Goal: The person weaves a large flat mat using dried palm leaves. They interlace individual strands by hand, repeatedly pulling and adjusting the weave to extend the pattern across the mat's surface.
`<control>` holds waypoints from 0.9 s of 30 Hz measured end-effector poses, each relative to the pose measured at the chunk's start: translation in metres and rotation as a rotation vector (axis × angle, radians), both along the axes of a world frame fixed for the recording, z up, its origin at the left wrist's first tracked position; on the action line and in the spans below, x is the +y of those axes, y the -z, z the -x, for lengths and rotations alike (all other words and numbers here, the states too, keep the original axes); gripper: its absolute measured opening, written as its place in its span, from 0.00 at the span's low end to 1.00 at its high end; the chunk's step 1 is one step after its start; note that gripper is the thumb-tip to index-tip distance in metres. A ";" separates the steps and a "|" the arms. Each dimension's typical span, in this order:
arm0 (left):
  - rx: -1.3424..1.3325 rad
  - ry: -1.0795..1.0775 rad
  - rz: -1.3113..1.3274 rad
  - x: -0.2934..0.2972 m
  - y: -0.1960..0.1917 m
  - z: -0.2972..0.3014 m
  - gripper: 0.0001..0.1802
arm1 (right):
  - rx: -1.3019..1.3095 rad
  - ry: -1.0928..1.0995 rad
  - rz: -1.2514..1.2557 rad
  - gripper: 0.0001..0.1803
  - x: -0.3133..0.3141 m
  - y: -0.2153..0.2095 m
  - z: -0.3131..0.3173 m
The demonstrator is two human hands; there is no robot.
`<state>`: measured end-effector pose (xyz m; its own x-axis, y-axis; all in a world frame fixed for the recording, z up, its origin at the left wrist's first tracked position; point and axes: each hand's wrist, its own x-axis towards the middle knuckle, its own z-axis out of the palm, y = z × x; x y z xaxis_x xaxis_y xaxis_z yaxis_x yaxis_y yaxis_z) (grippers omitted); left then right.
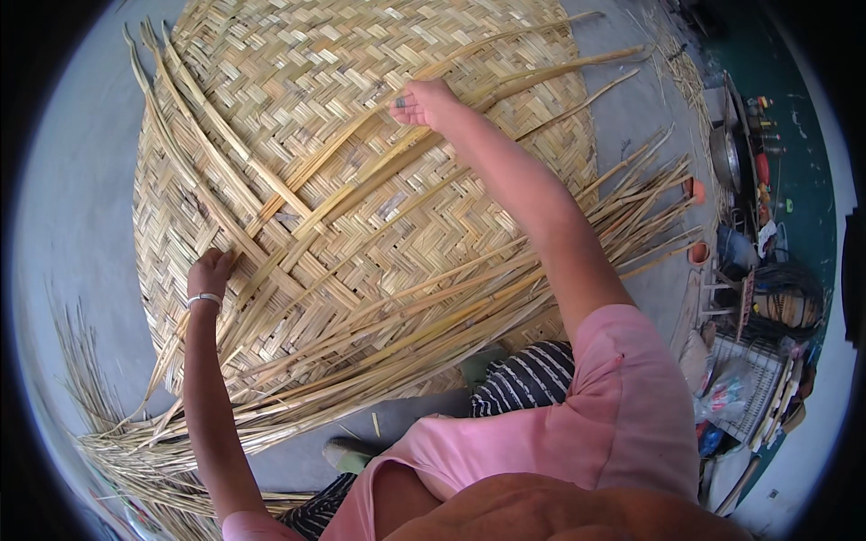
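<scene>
A large round-edged mat (298, 54), woven from pale split-cane strips in a zigzag pattern, lies on the floor before me. My right hand (420, 103) reaches over its middle, fingers curled round a long cane strip (347, 135) that runs from upper right to lower left. At the mat's left side my left hand (211, 272) is bent down with fingers closed at the end of a crossing strip (216, 209); the fingertips are partly hidden. Between the hands, several strips cross over and under one another. A wider strip (388, 162) lies just below my right hand.
A bundle of loose cane strips (469, 311) lies across the mat's near edge and spreads to the lower left. On the right are small terracotta pots (697, 252), a metal rack (749, 383), a plastic bag (729, 393) and coiled dark cable (787, 293) along the wall.
</scene>
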<state>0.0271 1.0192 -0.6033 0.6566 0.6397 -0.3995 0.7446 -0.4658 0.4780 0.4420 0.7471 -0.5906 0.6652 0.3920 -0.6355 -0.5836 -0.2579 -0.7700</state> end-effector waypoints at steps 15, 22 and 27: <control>-0.091 -0.103 0.195 0.003 0.011 0.011 0.21 | -1.420 -1.385 0.569 0.19 0.091 0.003 0.111; 0.064 -0.097 0.206 -0.016 0.003 0.014 0.26 | -1.356 -1.337 0.449 0.20 0.081 -0.004 0.115; 0.195 -0.058 0.142 -0.035 -0.017 0.008 0.26 | -1.221 -1.398 0.472 0.18 0.069 -0.006 0.119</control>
